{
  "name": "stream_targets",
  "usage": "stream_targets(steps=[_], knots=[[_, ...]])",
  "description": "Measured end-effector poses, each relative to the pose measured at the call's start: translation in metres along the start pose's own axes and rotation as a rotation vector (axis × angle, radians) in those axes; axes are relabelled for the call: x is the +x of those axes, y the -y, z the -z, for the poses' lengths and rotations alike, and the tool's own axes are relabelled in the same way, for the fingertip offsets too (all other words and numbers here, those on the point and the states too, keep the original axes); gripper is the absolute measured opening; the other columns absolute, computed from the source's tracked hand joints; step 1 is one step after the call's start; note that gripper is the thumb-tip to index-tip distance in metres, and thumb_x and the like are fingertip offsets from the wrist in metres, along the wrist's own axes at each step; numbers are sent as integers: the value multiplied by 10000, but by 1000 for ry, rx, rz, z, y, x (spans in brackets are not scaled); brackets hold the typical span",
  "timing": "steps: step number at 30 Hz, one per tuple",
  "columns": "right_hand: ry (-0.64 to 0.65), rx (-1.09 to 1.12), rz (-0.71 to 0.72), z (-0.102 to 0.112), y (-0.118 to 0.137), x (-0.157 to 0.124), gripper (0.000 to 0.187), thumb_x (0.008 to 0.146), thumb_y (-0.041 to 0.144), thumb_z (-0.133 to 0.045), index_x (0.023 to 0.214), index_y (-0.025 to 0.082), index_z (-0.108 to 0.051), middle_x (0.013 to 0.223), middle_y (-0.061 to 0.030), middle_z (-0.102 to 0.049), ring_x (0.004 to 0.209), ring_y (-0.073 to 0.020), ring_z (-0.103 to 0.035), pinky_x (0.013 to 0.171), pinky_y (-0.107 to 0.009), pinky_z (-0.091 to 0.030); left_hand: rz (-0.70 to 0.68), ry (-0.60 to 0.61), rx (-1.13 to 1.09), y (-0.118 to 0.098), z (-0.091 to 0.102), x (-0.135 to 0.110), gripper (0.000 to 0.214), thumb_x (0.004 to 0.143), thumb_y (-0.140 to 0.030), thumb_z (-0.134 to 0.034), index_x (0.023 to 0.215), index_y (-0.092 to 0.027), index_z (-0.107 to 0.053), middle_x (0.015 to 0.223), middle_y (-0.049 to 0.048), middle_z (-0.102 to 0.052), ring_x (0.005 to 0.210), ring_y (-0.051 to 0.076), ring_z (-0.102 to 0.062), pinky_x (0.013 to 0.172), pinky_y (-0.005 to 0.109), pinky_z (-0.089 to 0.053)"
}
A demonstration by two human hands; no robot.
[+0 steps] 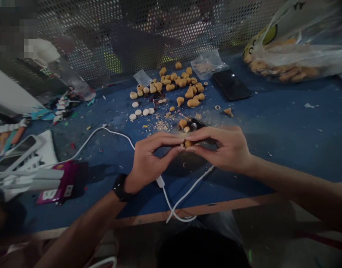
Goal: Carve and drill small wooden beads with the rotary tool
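Observation:
Above the blue table, my left hand (150, 158) and my right hand (228, 149) meet fingertip to fingertip. Between them they pinch a small tan rounded piece (188, 143), mostly covered by the fingers. Just beyond the fingertips lie a similar tan piece (183, 123) and a smaller pale one (186, 129). A black object (197, 124) is partly hidden behind my right hand. Farther back, several tan pear-shaped and round pieces (182, 82) form a loose pile, some with a hole on top. Several white discs (145, 111) lie left of it.
Crumbs (161, 125) are scattered ahead of my hands. A black phone (231, 85) and bags of tan pieces (288, 63) sit at back right. White cables (171, 201) run under my hands. A magenta box (67, 180) stands left; a perforated metal panel (148, 33) closes the back.

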State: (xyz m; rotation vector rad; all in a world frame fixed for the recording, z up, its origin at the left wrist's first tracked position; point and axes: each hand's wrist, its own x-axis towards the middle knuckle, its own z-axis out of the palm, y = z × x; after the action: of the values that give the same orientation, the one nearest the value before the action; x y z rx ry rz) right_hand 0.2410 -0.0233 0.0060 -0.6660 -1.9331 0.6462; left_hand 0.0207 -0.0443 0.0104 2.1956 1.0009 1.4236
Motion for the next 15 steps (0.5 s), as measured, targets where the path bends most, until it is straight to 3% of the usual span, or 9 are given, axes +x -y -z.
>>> stream_targets(steps=[7, 9, 15], knots=[[27, 368, -325, 8, 1, 7, 171, 875, 260, -828, 1042, 290, -807, 995, -3, -831, 903, -202, -812, 852, -345, -693, 116, -14, 55, 13, 7, 1, 130, 921, -276, -777, 1028, -208, -806, 957, 51, -831, 806, 142, -768, 761, 261, -646], [64, 469, -391, 10, 0, 8, 169, 888, 304, -825, 1052, 270, -800, 988, -18, -833, 900, -208, -817, 827, -342, -698, 82, -8, 150, 22, 12, 2, 87, 922, -262, -767, 971, -200, -804, 924, 45, -827, 814, 142, -764, 764, 249, -632], [113, 688, -429, 11, -3, 9, 187, 922, 306, -808, 1091, 230, -782, 981, -38, -837, 886, -202, -824, 797, -326, -707, -5, 179, 323, 46, 24, 5, 107, 961, -218, -677, 930, -206, -779, 888, 37, -818, 802, 152, -761, 761, 263, -594]])
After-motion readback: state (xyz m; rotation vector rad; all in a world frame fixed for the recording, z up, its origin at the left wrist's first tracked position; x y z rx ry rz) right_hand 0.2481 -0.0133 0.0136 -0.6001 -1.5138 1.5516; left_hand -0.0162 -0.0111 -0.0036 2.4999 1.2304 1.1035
